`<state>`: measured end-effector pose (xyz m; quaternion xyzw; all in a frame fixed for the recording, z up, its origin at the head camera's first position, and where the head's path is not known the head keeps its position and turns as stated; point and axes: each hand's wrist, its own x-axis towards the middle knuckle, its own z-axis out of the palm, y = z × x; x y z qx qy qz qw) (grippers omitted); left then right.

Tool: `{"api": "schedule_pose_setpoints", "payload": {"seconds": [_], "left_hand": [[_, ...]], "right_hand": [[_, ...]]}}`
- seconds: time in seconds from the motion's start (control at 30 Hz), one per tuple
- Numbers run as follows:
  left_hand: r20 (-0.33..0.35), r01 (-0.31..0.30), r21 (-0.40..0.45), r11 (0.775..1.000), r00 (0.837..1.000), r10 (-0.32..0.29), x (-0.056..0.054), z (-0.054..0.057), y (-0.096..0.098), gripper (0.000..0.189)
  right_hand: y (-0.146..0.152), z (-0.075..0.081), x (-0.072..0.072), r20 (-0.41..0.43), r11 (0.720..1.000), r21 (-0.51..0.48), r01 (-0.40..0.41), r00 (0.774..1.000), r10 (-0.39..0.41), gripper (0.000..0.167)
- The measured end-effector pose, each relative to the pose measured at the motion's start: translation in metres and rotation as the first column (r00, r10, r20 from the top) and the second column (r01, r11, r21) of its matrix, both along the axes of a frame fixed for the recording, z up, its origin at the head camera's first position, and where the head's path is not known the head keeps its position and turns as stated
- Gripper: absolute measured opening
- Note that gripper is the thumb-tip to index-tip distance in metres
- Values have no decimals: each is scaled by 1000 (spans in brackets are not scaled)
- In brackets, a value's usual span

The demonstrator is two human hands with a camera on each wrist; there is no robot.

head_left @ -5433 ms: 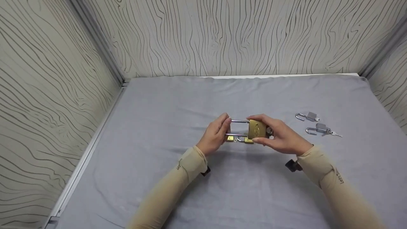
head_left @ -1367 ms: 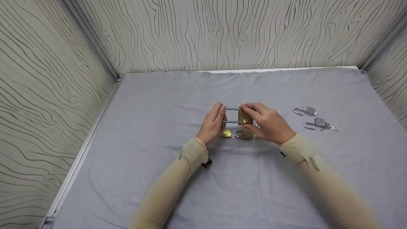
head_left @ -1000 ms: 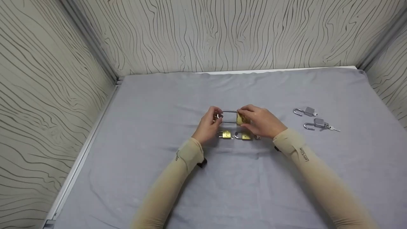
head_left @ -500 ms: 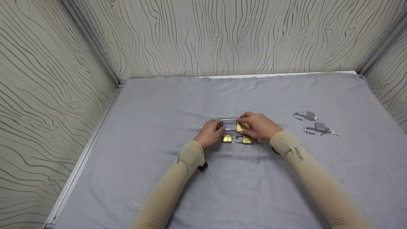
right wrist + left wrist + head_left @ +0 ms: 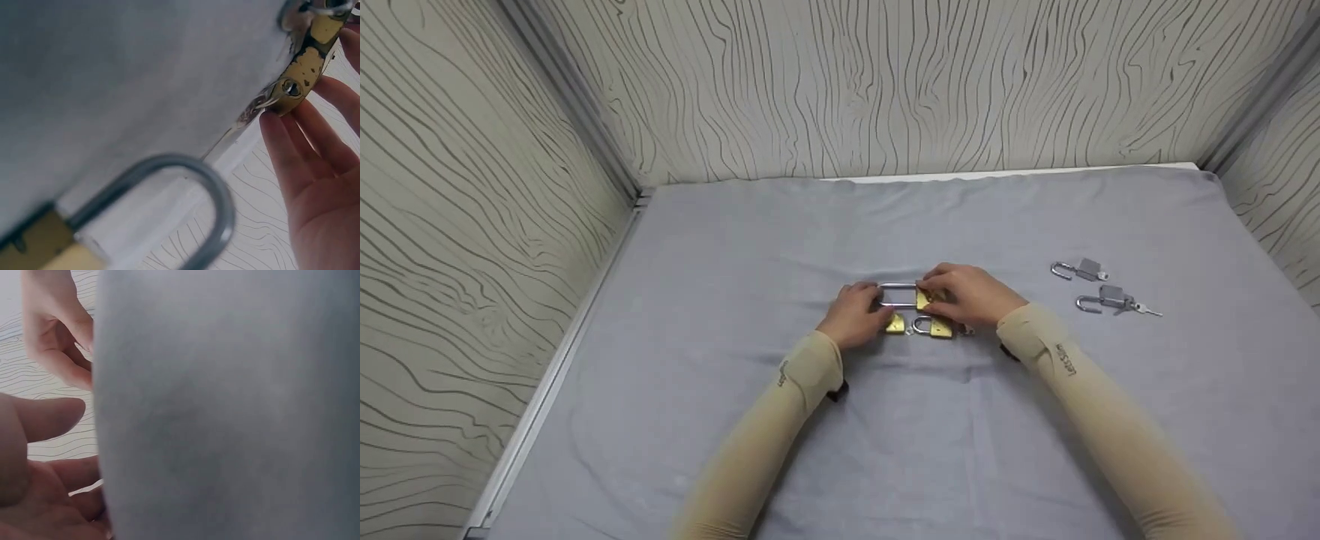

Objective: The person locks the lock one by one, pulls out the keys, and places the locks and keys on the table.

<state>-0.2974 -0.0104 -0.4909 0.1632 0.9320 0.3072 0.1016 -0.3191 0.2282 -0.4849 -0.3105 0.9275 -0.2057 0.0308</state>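
Note:
A brass padlock [image 5: 923,298] with a long steel shackle [image 5: 897,285] lies low over the grey cloth. My right hand [image 5: 971,294] grips its brass body by the edges, thumb nearest me. The right wrist view shows a key [image 5: 264,101] at the keyhole end of that body. At the shackle's curved end is my left hand [image 5: 855,316], its thumb [image 5: 56,417] held apart from the fingers in the left wrist view. Just nearer me lie two smaller brass padlocks, one [image 5: 895,325] partly behind the left fingers, the other [image 5: 941,328] below the right hand.
Two silver padlocks with raised shackles, a far one [image 5: 1087,268] and a near one [image 5: 1110,296], lie to the right with keys. Wrinkled grey cloth [image 5: 780,465] covers the table. Wood-patterned panels [image 5: 840,90] rise behind and to the left.
Both hands have lowered the long-shackle padlock from the air to just behind the smaller brass ones. My left fingers have loosened from their earlier hold around the shackle.

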Motion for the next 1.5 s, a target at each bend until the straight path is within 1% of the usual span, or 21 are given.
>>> {"api": "schedule_pose_setpoints", "payload": {"seconds": [0.1, 0.23, 0.33, 0.4, 0.5, 0.57, 0.63, 0.73, 0.83, 0.93, 1.0, 1.03, 1.13, 1.27, 1.37, 1.5], "left_hand": [[-9, -3, 4, 1000, 1000, 3, 1, -1, 0, 45], [-36, 6, 14, 1000, 999, -5, 4, -1, -1, 38], [-67, 18, 14, 1000, 998, -17, 5, 0, -3, 34], [-101, 34, 16, 999, 994, -32, 7, 1, -5, 31], [-160, 103, -2, 995, 982, -102, 11, 2, -8, 26], [-195, 157, -21, 987, 968, -158, 14, 2, -9, 23], [-222, 199, -58, 978, 953, -207, 18, 2, -11, 22], [-233, 222, -112, 969, 942, -243, 22, 3, -12, 24], [-230, 238, -162, 958, 935, -271, 25, 4, -12, 28], [-232, 262, -199, 944, 923, -305, 27, 5, -11, 31], [-248, 271, -220, 937, 914, -323, 27, 6, -10, 33], [-253, 273, -230, 934, 910, -328, 27, 6, -10, 33], [-257, 266, -253, 930, 909, -330, 27, 7, -9, 33], [-259, 264, -264, 928, 907, -332, 27, 6, -8, 33], [-256, 264, -258, 929, 909, -329, 27, 7, -8, 35], [-257, 264, -233, 936, 912, -321, 28, 8, -8, 41]], "right_hand": [[1, 0, 1, -4, 1000, 1, -7, 1000, 7, 42], [4, 1, 2, -8, 1000, 8, -14, 1000, 14, 42], [12, 7, 3, -14, 1000, 4, -3, 1000, 3, 39], [21, 13, 5, -26, 1000, 1, 21, 999, -21, 37], [41, 22, 9, -50, 997, -6, 77, 996, -77, 35], [56, 26, 13, -56, 993, -23, 117, 991, -118, 34], [70, 29, 20, -46, 988, -26, 151, 987, -152, 31], [87, 28, 30, -28, 985, -7, 173, 984, -173, 27], [99, 23, 40, -4, 984, 36, 177, 984, -177, 25], [105, 17, 46, 26, 981, 63, 181, 983, -183, 24], [107, 13, 48, 39, 980, 76, 183, 982, -187, 21], [108, 11, 48, 40, 979, 81, 185, 981, -189, 20], [107, 8, 48, 41, 979, 81, 184, 981, -188, 16], [105, 7, 48, 14, 976, 103, 193, 981, -195, 12], [103, 11, 48, -21, 972, 111, 209, 978, -208, 12], [97, 22, 50, -59, 976, 41, 215, 975, -212, 14]]}}
